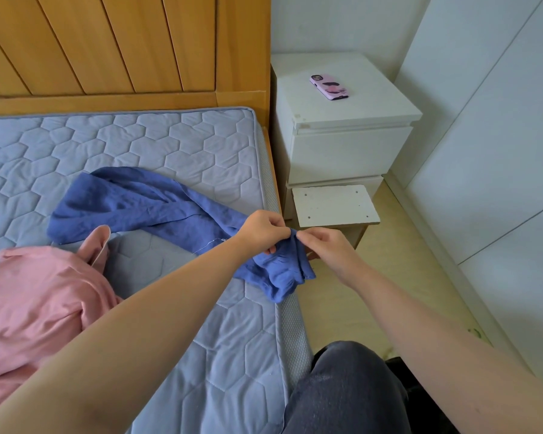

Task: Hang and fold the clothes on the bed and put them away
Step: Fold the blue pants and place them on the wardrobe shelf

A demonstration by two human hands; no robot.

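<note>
1. Hands meet over the right edge of the bed [170,142]. The left hand [262,228] and the right hand [329,249] are side by side and nearly touching, both on one bunched end of the blue garment [132,208].
2. Both hands are gripping cloth. The left hand's fingers [281,228] curl down and pinch it from above, and the right hand nips it between thumb and forefinger just beside them.
3. The blue garment lies as a long crumpled band. Its long axis runs from the far left of the mattress to the held end at the right edge, where a bunch droops below the hands.
4. Most of the cloth lies left of and beyond the fingers. The step looks like finding an edge to spread the garment out. A pull to the near right should draw the band straight, and the left arm, already over the mattress, is the nearer one for sliding along it.
5. A pink garment [38,302] sits heaped at the near left, unheld. One flap is just beside the blue band, but I cannot tell whether it touches.
6. A white bedside cabinet [342,145] with a phone [329,87] on top stands at the far right, and white wardrobe doors [499,151] run along the right.
</note>
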